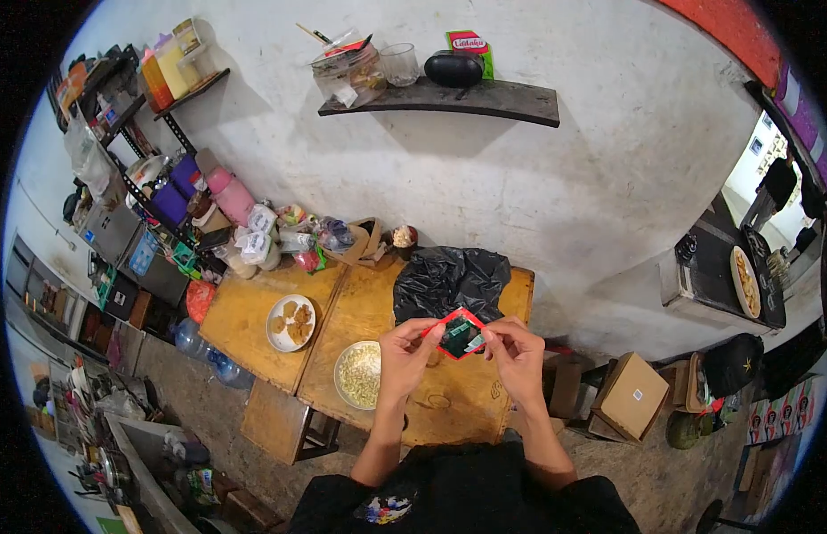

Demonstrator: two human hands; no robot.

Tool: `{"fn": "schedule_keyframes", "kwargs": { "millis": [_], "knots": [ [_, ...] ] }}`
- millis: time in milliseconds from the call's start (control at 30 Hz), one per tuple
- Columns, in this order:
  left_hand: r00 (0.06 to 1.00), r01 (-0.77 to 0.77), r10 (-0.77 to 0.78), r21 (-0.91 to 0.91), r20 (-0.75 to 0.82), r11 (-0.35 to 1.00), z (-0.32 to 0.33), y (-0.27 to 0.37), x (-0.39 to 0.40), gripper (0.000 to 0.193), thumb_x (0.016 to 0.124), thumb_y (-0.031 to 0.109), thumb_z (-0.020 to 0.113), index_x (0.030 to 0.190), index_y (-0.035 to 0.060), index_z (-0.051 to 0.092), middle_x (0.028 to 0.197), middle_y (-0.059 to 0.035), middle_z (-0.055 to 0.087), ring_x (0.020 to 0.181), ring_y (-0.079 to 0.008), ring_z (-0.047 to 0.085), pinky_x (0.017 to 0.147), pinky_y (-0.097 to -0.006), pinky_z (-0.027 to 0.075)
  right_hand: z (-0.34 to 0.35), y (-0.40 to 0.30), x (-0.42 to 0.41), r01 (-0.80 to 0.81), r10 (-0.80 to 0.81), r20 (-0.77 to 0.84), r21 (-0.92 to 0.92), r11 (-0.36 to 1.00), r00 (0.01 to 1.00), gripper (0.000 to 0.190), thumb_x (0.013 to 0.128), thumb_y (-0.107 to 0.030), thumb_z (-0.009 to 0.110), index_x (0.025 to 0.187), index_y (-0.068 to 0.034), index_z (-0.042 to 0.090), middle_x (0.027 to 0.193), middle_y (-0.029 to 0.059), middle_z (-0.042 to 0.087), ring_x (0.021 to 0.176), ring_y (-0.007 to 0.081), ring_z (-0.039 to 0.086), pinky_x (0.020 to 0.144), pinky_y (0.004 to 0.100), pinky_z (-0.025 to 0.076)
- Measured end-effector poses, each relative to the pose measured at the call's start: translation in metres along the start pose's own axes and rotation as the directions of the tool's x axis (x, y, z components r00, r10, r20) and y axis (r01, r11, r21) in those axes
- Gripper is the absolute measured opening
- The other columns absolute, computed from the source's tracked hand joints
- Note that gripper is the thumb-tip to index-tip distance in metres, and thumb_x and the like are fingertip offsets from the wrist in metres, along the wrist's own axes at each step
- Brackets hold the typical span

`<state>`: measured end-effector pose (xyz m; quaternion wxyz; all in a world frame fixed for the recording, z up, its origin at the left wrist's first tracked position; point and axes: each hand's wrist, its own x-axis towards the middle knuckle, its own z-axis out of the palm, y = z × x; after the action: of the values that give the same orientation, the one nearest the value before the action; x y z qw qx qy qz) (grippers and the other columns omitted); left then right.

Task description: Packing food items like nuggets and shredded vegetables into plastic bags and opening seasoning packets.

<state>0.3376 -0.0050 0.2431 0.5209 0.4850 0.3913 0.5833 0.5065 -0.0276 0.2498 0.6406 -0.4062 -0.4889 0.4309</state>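
My left hand (408, 357) and my right hand (518, 357) pinch opposite corners of a small red-edged sachet (459, 334) with a dark green face, held up above the wooden table (370, 304). Writing on the sachet is too small to read. Partly covered by my left forearm, a bowl (338, 382) holds chopped pale-green food with white powder on top. Farther left, a white plate (278, 342) carries several pieces of brown fried food. A crumpled black plastic bag (453, 280) lies just beyond my hands.
Packets and a pink flask (230, 193) crowd the table's far left end. A wall shelf (447, 101) bears a jar and a glass. Cardboard boxes (630, 394) stand on the floor at right, a wooden bench (273, 420) at left. A person (779, 181) stands beyond the opening.
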Motion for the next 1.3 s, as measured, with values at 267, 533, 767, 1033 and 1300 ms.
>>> {"fn": "schedule_keyframes", "kwargs": {
  "millis": [267,533,767,1033,1300],
  "knots": [
    [1.000,0.005,-0.005,-0.006,-0.012,1.000,0.002,0.003,0.000,0.015,0.085,0.008,0.067,0.096,-0.0025,0.065,0.084,-0.0045,0.067,0.072,-0.0052,0.059,0.063,-0.0179,0.045,0.002,0.003,-0.001,0.002,-0.004,-0.050,-0.034,0.999,0.999,0.007,0.084,0.001,0.063,0.089,0.003,0.066,0.084,0.0057,0.056,0.062,0.0081,0.053,0.054,0.0212,0.045],
    [0.999,0.045,-0.045,0.043,-0.016,0.998,-0.002,0.000,-0.002,0.015,0.087,0.008,0.065,0.097,-0.0033,0.066,0.086,-0.0048,0.067,0.076,-0.0063,0.059,0.069,-0.0197,0.046,0.011,0.002,-0.001,0.000,-0.001,-0.008,-0.047,0.999,1.000,0.007,0.084,0.004,0.062,0.089,0.003,0.066,0.087,0.0064,0.055,0.064,0.0087,0.053,0.055,0.0214,0.045],
    [0.999,0.024,-0.025,-0.018,-0.034,1.000,-0.001,0.009,0.000,0.016,0.087,0.008,0.064,0.097,-0.0039,0.066,0.089,-0.0067,0.067,0.081,-0.0082,0.060,0.074,-0.0212,0.047,0.005,0.005,0.000,0.000,-0.001,-0.031,-0.034,0.999,1.000,0.006,0.084,0.004,0.063,0.089,0.002,0.066,0.087,0.0061,0.055,0.063,0.0085,0.053,0.055,0.0208,0.045],
    [0.998,-0.016,0.018,0.034,-0.056,0.999,-0.001,-0.001,0.001,0.016,0.087,0.011,0.065,0.095,-0.0033,0.066,0.082,-0.0050,0.066,0.073,-0.0096,0.061,0.069,-0.0235,0.048,0.006,0.009,-0.002,0.029,-0.030,-0.015,-0.070,0.997,0.999,0.007,0.083,0.004,0.063,0.089,0.002,0.066,0.087,0.0061,0.055,0.063,0.0083,0.054,0.053,0.0208,0.045],
    [0.999,-0.015,0.016,0.008,-0.031,1.000,-0.003,0.000,0.001,0.012,0.086,0.006,0.065,0.095,-0.0026,0.064,0.089,-0.0040,0.065,0.079,-0.0067,0.058,0.072,-0.0202,0.046,0.005,0.006,0.000,-0.007,0.006,-0.018,-0.042,0.999,1.000,0.007,0.083,0.004,0.063,0.089,0.002,0.067,0.087,0.0061,0.055,0.063,0.0089,0.054,0.055,0.0214,0.045]
  ]
}}
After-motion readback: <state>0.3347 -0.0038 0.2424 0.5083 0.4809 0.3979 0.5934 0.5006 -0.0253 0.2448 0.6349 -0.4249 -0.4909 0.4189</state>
